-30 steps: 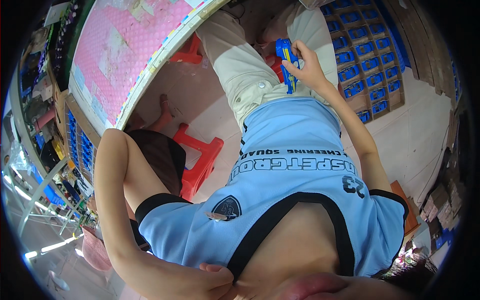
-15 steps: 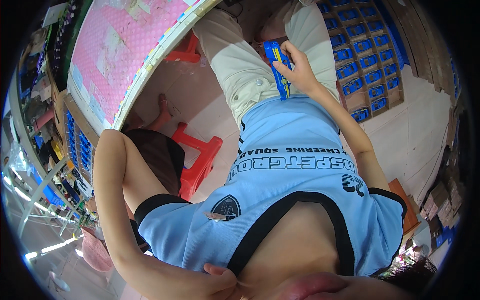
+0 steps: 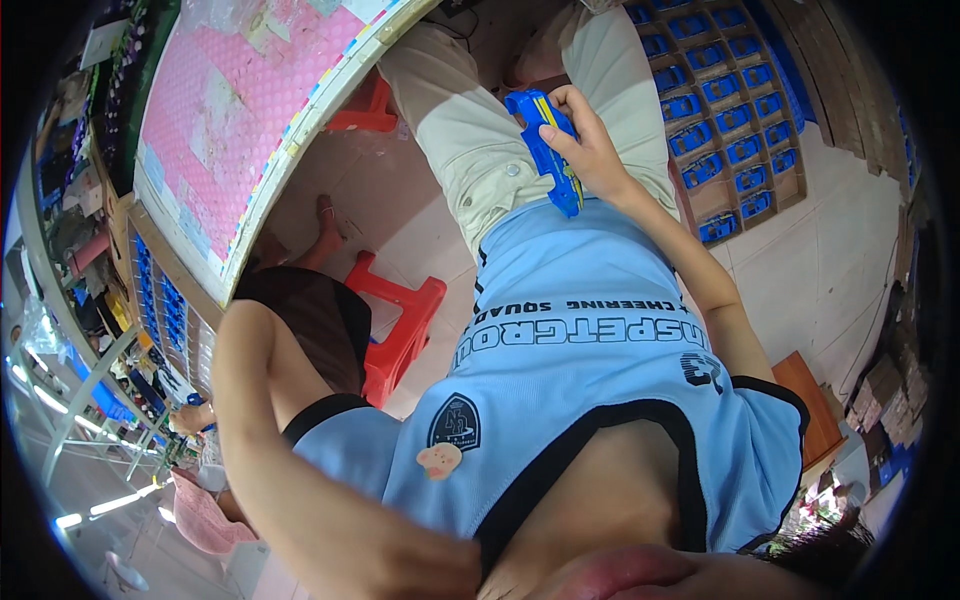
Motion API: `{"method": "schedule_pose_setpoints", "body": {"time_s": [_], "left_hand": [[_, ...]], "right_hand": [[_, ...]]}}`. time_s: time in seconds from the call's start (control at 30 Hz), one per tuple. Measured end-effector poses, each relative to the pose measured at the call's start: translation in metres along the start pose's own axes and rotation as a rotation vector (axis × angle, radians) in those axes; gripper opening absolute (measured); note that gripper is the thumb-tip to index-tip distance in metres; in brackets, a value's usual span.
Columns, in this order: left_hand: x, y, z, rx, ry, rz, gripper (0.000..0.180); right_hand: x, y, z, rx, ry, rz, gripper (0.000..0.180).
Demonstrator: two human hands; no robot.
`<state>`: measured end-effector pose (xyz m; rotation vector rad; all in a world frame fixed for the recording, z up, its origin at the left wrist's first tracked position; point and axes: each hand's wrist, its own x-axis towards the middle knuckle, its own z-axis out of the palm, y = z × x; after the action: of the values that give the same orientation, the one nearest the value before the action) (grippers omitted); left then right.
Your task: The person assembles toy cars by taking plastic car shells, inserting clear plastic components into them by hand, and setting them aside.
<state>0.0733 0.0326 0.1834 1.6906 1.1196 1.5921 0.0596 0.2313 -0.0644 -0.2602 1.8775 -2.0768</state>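
Observation:
My right hand (image 3: 588, 152) grips a blue plastic toy car body (image 3: 548, 150) with a yellow stripe along its side. It is held above my lap, over the light trousers, tilted with its lower end towards my waist. Cut-outs for the wheels show along its left edge. Raised in front of my chest, my left arm is bent and its hand (image 3: 425, 568) is at the shirt collar by the bottom edge. Motion smears that hand, and its fingers are hidden.
A pink-covered table (image 3: 215, 150) with a pale edge curves at upper left. Beside me stands a red stool (image 3: 400, 300). On the right, a divided tray (image 3: 789, 192) holds several blue car bodies. A wooden box (image 3: 805, 400) lies lower right. Another person's pink cap (image 3: 205, 515) shows lower left.
The car body has turned in my right hand and shows more of its wheel cut-outs. My left forearm has shifted right and its fingers are out of sight.

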Motion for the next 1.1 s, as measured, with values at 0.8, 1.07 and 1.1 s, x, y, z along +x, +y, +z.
{"method": "schedule_pose_setpoints", "body": {"time_s": [0.8,1.07,1.1], "left_hand": [[0.023,-0.133,0.018,0.018,1.435,-0.109,0.015],[0.022,-0.132,0.020,0.013,1.440,-0.122,0.015],[0.022,-0.132,0.020,0.017,1.435,-0.121,0.015]], "right_hand": [[-0.017,-0.147,-0.006,0.172,0.189,0.086,0.072],[-0.019,-0.145,-0.008,0.152,0.173,0.039,0.073],[-0.019,-0.145,-0.008,0.160,0.163,0.048,0.073]]}}
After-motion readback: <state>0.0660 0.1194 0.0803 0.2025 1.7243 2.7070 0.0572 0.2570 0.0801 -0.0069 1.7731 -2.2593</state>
